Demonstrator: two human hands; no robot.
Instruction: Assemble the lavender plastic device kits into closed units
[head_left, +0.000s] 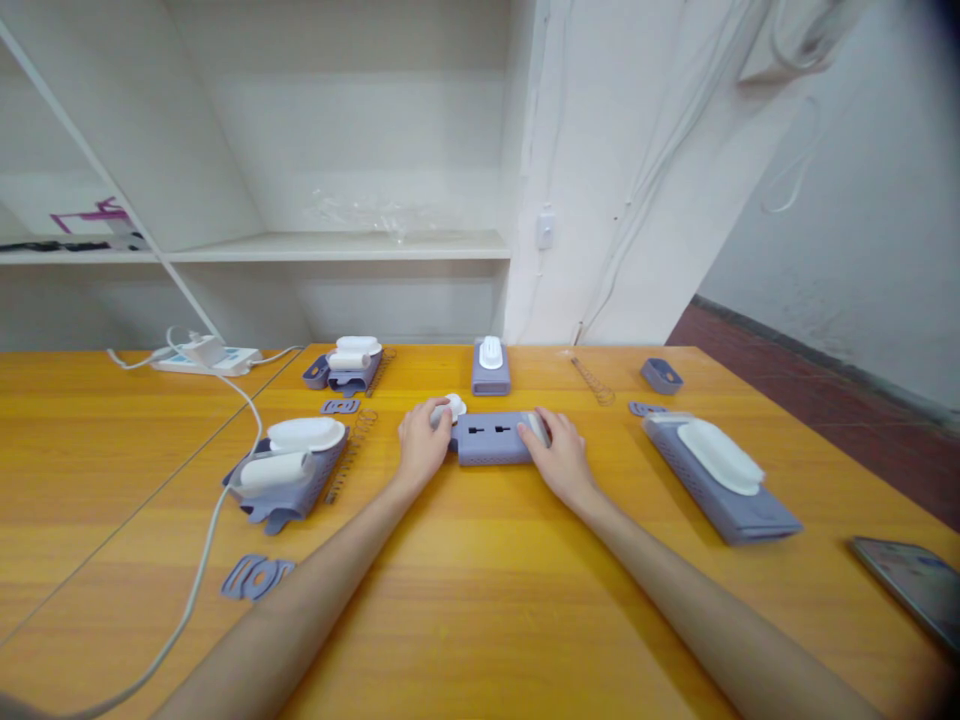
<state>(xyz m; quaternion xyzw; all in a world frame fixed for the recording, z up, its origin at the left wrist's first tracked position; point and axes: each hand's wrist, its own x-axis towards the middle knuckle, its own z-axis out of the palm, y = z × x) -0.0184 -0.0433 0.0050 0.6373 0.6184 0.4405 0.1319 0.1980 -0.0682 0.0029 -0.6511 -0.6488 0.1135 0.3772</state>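
A grey-purple plastic housing [491, 440] with two keyhole-shaped slots lies crosswise on the table in front of me. My right hand [561, 455] grips its right end, the thumb on top beside a pale piece. At the left end, my left hand [426, 438] has its fingers curled around a small part I cannot make out. A white oval part [455, 404] shows just beyond those fingertips. Behind the housing stands a similar purple unit [491, 380] with a white ribbed piece [490, 352] on top.
At left, purple shells [289, 500] carry white parts [306, 434], near flat purple plates [256, 577] and wire springs [352, 455]. On the right are a long purple housing [720, 480], a purple cap [661, 376], another spring [592, 382] and a phone [915, 585]. A white cable [202, 560] crosses the left side.
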